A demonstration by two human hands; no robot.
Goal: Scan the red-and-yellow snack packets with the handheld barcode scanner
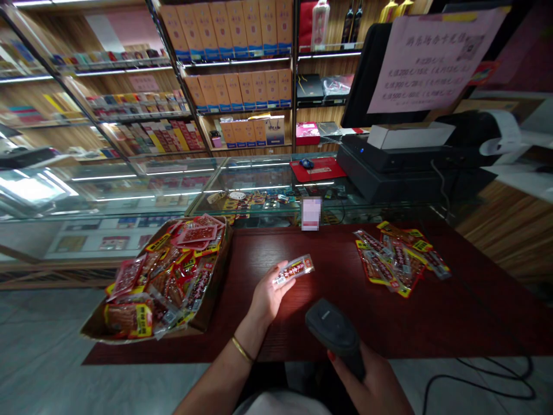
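Observation:
My left hand [266,297] grips one end of a slim snack packet [294,270] above the dark red table [254,248]. White light falls on the packet. In my right hand [367,369] is a black barcode scanner [332,325], wrapped by my fingers, its head facing the packet. To the left, a cardboard box [216,294] is heaped with snack packets [173,271] in red, yellow and clear wrappers. A loose pile of similar packets [397,256] lies on the table at the right.
Behind the table runs a glass display counter [250,178] with a mouse [306,164] on a red mat [328,169]. A monitor [367,75] with a paper sign stands at the right. A black cable [475,380] hangs at lower right. Stocked shelves [237,60] line the back.

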